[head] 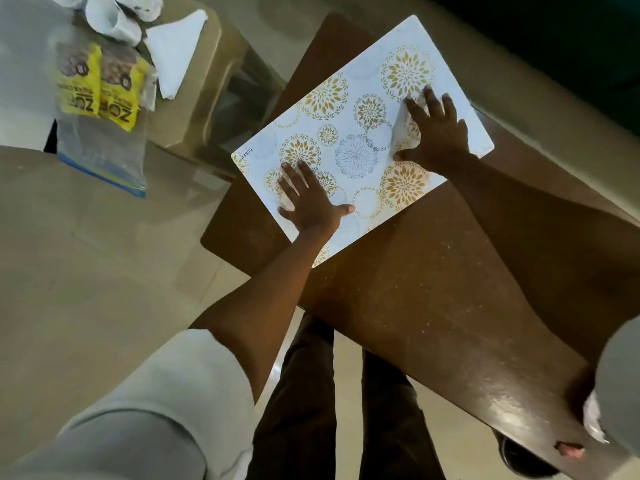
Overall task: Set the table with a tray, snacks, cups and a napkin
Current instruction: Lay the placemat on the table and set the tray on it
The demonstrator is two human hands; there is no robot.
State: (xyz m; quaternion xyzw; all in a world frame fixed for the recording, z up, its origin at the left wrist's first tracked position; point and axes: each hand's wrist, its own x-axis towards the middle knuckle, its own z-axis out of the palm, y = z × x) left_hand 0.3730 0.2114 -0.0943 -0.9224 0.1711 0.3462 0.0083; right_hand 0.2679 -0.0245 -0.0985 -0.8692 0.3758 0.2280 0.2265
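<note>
Both hands, left [308, 199] and right [434, 133], press flat with fingers spread wide on the patterned tray [349, 109], apparently squaring it on the brown desk [433, 289] while 2 snack packets [98, 83], cups [110, 15] and napkin [176, 50] wait on a stool [207, 109] nearby.

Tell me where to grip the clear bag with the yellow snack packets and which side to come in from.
Grip the clear bag at its blue zip edge, coming in from the side nearest the person. That end lies flat and empty, overhanging toward you, while the yellow packets fill the far half, hemmed in by the cups and napkin.
</note>
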